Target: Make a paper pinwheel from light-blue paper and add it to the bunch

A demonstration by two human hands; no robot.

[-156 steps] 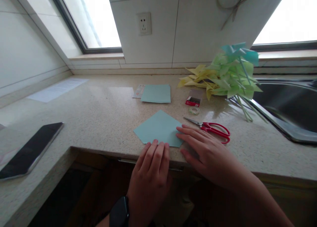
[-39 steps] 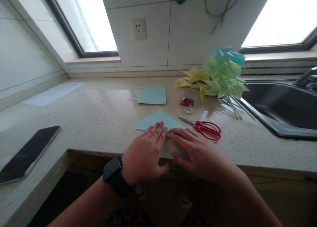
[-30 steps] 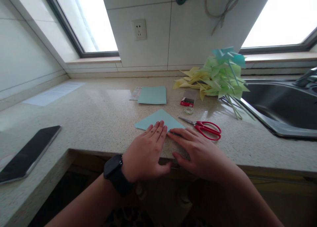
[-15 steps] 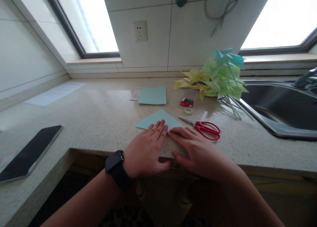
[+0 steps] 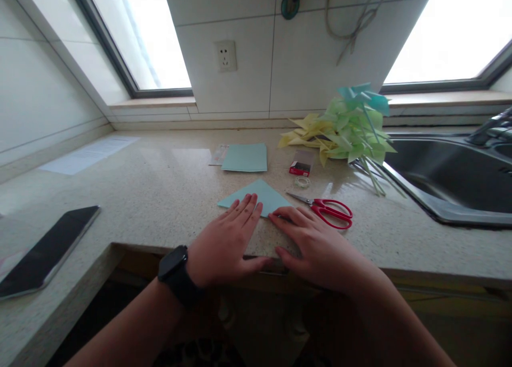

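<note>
A light blue sheet of paper (image 5: pixel 266 192), folded into a triangle, lies on the counter with its point away from me. My left hand (image 5: pixel 228 239) rests flat on its left part, fingers stretched out and thumb apart; a black watch is on that wrist. At the near right edge of the paper, my right hand (image 5: pixel 310 241) presses with its fingertips, the thumb held apart below. Scissors with red handles (image 5: pixel 333 213) lie just beyond the right hand, their blades pointing left. Part of the folded edge is hidden under my fingers.
A stack of light blue paper (image 5: pixel 245 158) lies behind the triangle. A small red box (image 5: pixel 300 167) and a tape roll (image 5: pixel 302 182) are to its right. Yellow, green and blue paper pinwheels (image 5: pixel 352 124) lie beside the sink (image 5: pixel 452 169). A phone (image 5: pixel 50 249) sits at left.
My left hand has slid left along the paper, away from my right hand, baring more of the fold's near edge. The right hand stays nearly in place. The view has shifted slightly.
</note>
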